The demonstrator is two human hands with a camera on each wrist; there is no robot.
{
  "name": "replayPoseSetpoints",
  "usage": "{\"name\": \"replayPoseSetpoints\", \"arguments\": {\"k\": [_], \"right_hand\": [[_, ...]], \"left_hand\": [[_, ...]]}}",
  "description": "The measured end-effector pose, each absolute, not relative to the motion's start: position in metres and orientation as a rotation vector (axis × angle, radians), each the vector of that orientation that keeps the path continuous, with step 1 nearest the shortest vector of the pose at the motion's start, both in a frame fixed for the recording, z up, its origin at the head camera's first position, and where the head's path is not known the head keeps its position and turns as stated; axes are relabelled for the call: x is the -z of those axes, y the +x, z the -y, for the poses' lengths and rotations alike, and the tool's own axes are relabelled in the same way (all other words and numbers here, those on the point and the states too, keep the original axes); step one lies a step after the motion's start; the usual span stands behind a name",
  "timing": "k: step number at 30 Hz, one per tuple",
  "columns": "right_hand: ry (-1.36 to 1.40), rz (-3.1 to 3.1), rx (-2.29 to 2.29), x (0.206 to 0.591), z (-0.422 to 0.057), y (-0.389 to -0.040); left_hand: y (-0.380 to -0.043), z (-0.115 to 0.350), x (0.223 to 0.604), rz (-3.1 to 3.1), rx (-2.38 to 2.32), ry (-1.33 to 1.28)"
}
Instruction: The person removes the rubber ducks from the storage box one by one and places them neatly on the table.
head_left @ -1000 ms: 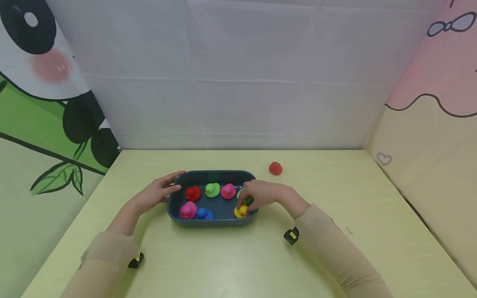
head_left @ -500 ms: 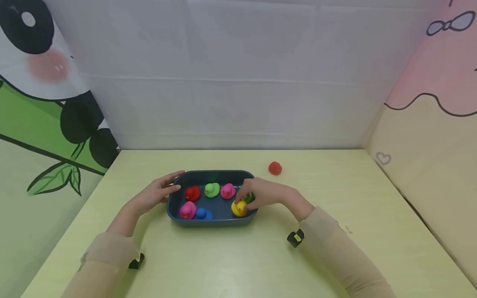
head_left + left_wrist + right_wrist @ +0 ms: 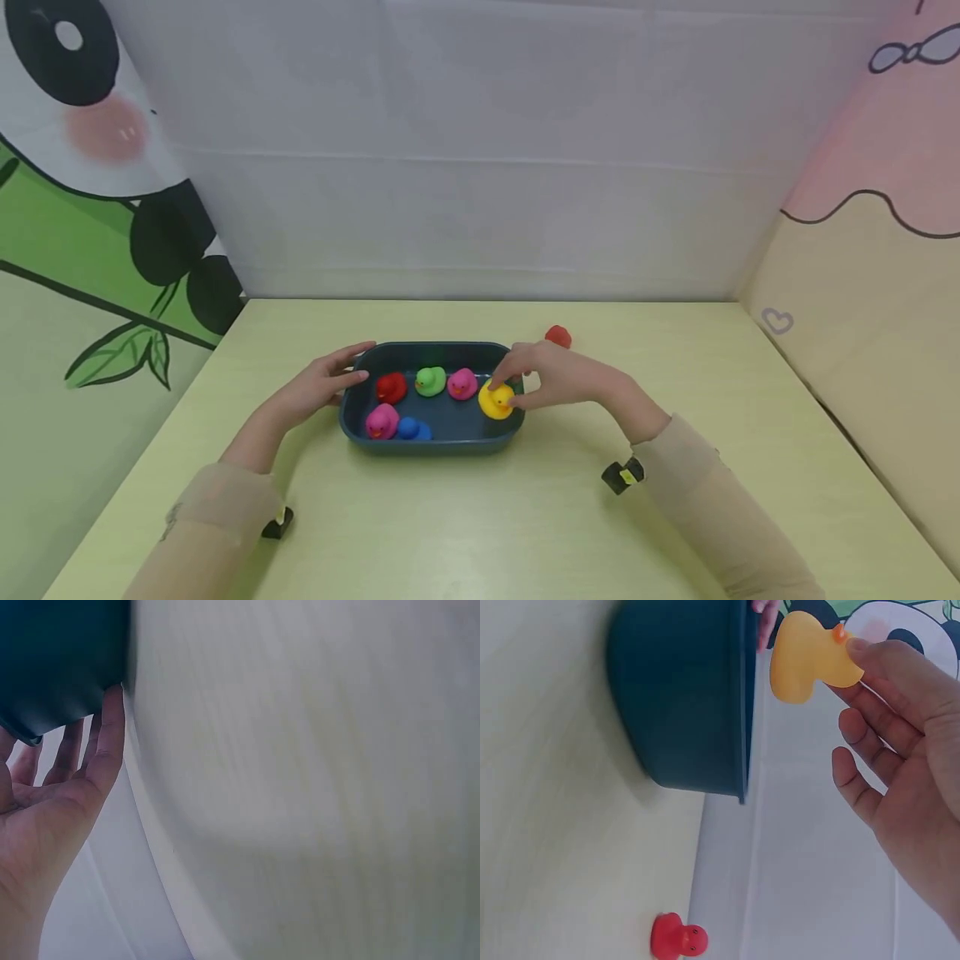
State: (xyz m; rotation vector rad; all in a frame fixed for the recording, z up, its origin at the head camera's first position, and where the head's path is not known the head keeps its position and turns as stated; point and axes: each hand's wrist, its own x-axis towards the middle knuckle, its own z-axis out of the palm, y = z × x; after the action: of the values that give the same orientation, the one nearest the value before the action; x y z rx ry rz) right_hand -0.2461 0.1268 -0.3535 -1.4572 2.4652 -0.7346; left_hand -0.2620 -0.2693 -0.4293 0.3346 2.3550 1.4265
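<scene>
Duck (image 3: 492,405), yellow, is pinched between the thumb and forefinger of the right hand (image 3: 562,373), and from my end that grip is the relation I watch. It lies just left of that hand, over the right end of the dark teal tray (image 3: 438,447); my right wrist view puts it above the rim and apart from it. Its bill is turned toward the thumb. The tray's long axis runs left to right between the two hands, so the right is plainly nearer the yellow bird and the left is at the opposite end.

I see the right forearm come in aslant from the lower right, the fingers reaching left and down; the other three are loosely bent and grasp nothing that I can make out. The left hand (image 3: 315,390) is unclenched, its extended fingers resting against the tray's left end.

Inside the tray I count a red duck (image 3: 391,388), a green duck (image 3: 431,382) with one pink duck (image 3: 462,383) beside it, and another pink duck (image 3: 382,422) next to a blue duck (image 3: 412,429). A second red duck (image 3: 676,937) stands outside on the surface (image 3: 450,525), partly hidden by the right hand in my head view
</scene>
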Motion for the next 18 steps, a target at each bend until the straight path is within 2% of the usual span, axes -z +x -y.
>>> {"name": "replayPoseSetpoints", "arguments": {"k": [18], "right_hand": [[-1.374, -2.614, 0.746, 0.330, -0.179, -0.250]], "left_hand": [[-0.261, 0.266, 0.428, -2.376, -1.437, 0.318]]}}
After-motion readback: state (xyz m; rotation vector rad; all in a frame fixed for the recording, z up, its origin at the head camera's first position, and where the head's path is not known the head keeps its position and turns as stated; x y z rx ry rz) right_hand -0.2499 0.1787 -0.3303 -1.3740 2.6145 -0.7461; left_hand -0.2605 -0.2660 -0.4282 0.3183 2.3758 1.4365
